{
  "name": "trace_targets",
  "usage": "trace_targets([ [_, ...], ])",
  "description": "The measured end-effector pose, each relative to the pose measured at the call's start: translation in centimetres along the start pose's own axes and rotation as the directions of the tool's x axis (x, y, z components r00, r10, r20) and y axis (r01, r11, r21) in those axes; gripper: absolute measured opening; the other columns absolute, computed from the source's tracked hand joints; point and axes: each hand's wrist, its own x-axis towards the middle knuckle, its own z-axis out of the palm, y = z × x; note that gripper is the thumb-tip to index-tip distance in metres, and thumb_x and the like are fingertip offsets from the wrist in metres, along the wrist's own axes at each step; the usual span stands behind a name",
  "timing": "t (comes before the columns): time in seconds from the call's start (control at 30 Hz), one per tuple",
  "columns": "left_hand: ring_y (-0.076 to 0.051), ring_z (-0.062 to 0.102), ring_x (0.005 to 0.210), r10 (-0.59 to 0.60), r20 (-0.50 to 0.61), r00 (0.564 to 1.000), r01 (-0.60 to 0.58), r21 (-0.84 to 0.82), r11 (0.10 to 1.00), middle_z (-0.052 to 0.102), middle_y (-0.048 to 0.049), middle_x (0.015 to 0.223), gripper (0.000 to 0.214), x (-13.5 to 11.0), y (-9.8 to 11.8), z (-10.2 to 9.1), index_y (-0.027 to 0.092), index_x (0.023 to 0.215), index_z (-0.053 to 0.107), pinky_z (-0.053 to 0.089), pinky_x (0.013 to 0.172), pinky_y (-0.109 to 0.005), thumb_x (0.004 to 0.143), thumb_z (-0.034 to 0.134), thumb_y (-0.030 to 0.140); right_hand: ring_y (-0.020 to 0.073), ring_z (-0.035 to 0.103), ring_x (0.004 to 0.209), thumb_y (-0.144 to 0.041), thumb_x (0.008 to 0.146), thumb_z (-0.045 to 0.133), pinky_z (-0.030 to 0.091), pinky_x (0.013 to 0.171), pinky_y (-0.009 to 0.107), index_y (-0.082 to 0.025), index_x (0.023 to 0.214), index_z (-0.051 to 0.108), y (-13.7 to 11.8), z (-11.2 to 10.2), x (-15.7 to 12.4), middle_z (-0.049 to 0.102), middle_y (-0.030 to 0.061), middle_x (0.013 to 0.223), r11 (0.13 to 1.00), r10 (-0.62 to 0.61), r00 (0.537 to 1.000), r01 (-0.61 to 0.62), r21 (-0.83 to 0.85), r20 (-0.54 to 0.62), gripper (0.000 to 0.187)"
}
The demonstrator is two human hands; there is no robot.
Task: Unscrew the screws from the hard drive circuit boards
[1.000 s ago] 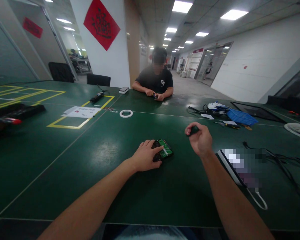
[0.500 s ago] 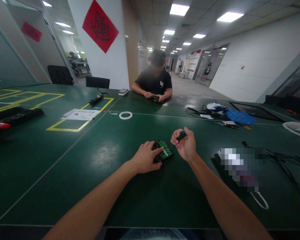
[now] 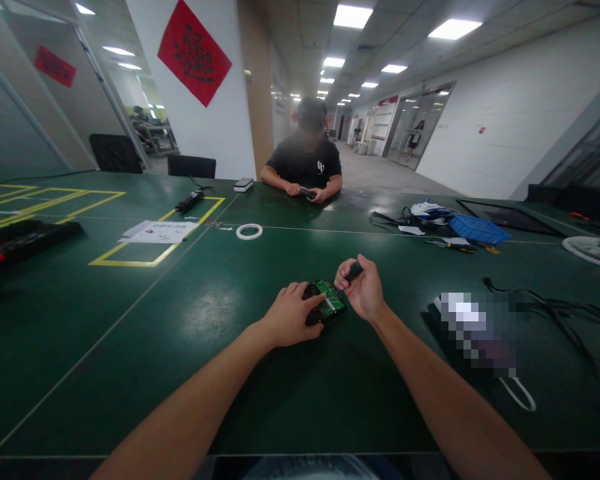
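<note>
A small black device with a green circuit board [image 3: 329,301] on top lies on the green table [image 3: 180,313] in front of me. My left hand [image 3: 291,315] rests on its near left side, fingers curled over it and holding it down. My right hand [image 3: 362,287] is closed round a small dark-handled screwdriver [image 3: 351,273], its tip pointing down at the right edge of the circuit board.
A person in a black shirt [image 3: 307,163] sits across the table handling a small object. A white tape ring [image 3: 249,231], papers [image 3: 157,231], a blue tray [image 3: 477,229], black cables [image 3: 555,310] and a black tool case [image 3: 27,237] lie around.
My right hand moved left and down with the screwdriver, from raised to the right of the device to the circuit board's edge. My left hand stayed on the device.
</note>
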Motion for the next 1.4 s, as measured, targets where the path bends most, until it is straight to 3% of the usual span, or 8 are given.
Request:
trace_targets([
  [0.33,-0.041,0.043,0.133,0.02,-0.013,1.0,-0.02,0.018,1.0,0.042,-0.0151,0.15,0.072,-0.1,-0.2,0.2,0.033,0.149,0.051,0.041,0.106,-0.055,0.083,0.067,0.057,0.012,0.04,0.054,-0.051,0.092,0.052,0.037,0.055,0.029,-0.021,0.067,0.056,0.2,-0.1,-0.2,0.045,-0.001,0.066,0.971,0.018,0.999,-0.028,0.238,0.045,0.04],
  [0.63,-0.041,0.044,0.133,0.025,-0.019,1.0,-0.025,0.004,1.0,0.041,-0.0148,0.151,0.074,-0.1,-0.3,0.3,0.032,0.15,0.05,0.041,0.105,-0.055,0.083,0.068,0.057,0.0176,0.06,0.067,-0.046,0.089,0.062,0.049,0.07,0.033,-0.022,0.076,0.058,-0.2,0.0,0.1,0.061,0.0013,0.074,0.988,0.038,0.999,-0.038,0.15,-0.003,0.027],
  [0.73,-0.041,0.044,0.132,0.02,-0.018,1.0,-0.02,-0.001,1.0,0.042,-0.0144,0.151,0.074,0.0,-0.3,0.4,0.033,0.15,0.05,0.041,0.105,-0.055,0.082,0.069,0.057,0.0148,0.052,0.059,-0.042,0.089,0.063,0.044,0.063,0.03,-0.023,0.079,0.059,-0.4,-0.1,0.2,0.055,-0.0019,0.066,0.987,0.031,0.999,-0.034,0.16,0.023,0.021],
  [0.83,-0.041,0.044,0.132,0.019,-0.021,1.0,-0.019,0.003,1.0,0.042,-0.0148,0.151,0.074,0.0,-0.3,0.4,0.033,0.149,0.051,0.042,0.105,-0.055,0.082,0.069,0.057,0.0133,0.046,0.056,-0.047,0.092,0.054,0.042,0.06,0.029,-0.022,0.082,0.065,-0.6,-0.2,0.1,0.05,-0.0016,0.064,0.989,0.005,0.996,-0.018,0.148,0.092,0.029],
  [0.93,-0.042,0.044,0.132,0.025,-0.022,0.999,-0.025,0.01,1.0,0.041,-0.0156,0.151,0.073,0.0,-0.3,0.4,0.032,0.15,0.051,0.042,0.104,-0.055,0.083,0.068,0.057,0.0149,0.05,0.062,-0.046,0.092,0.051,0.046,0.066,0.032,-0.02,0.082,0.069,-0.8,-0.2,0.0,0.053,0.0012,0.069,0.992,0.019,0.991,-0.036,0.123,0.132,0.034],
  [1.1,-0.041,0.043,0.133,0.028,-0.025,0.999,-0.028,0.011,1.0,0.042,-0.016,0.151,0.073,-0.1,-0.3,0.4,0.032,0.15,0.05,0.041,0.105,-0.055,0.084,0.067,0.057,0.0195,0.061,0.078,-0.037,0.087,0.061,0.05,0.08,0.036,-0.021,0.077,0.065,-0.7,-0.1,0.0,0.063,0.0032,0.081,0.989,0.011,0.997,-0.022,0.147,0.074,0.02],
  [1.27,-0.041,0.044,0.132,0.016,-0.024,1.0,-0.015,0.018,1.0,0.043,-0.015,0.15,0.072,0.0,-0.1,0.4,0.033,0.149,0.051,0.042,0.105,-0.055,0.083,0.067,0.057,0.0151,0.051,0.06,-0.04,0.091,0.059,0.043,0.062,0.03,-0.023,0.086,0.066,-0.2,0.0,0.0,0.055,-0.0011,0.067,0.985,0.019,0.996,-0.033,0.169,0.083,0.018],
  [1.4,-0.04,0.044,0.132,0.023,-0.024,0.999,-0.023,0.024,0.999,0.042,-0.0148,0.15,0.073,0.0,-0.1,0.4,0.033,0.15,0.05,0.042,0.105,-0.054,0.083,0.067,0.057,0.0154,0.049,0.061,-0.044,0.091,0.052,0.045,0.065,0.031,-0.02,0.089,0.072,-0.5,-0.6,0.1,0.055,0.0011,0.069,0.988,-0.006,0.993,-0.013,0.155,0.119,0.031],
])
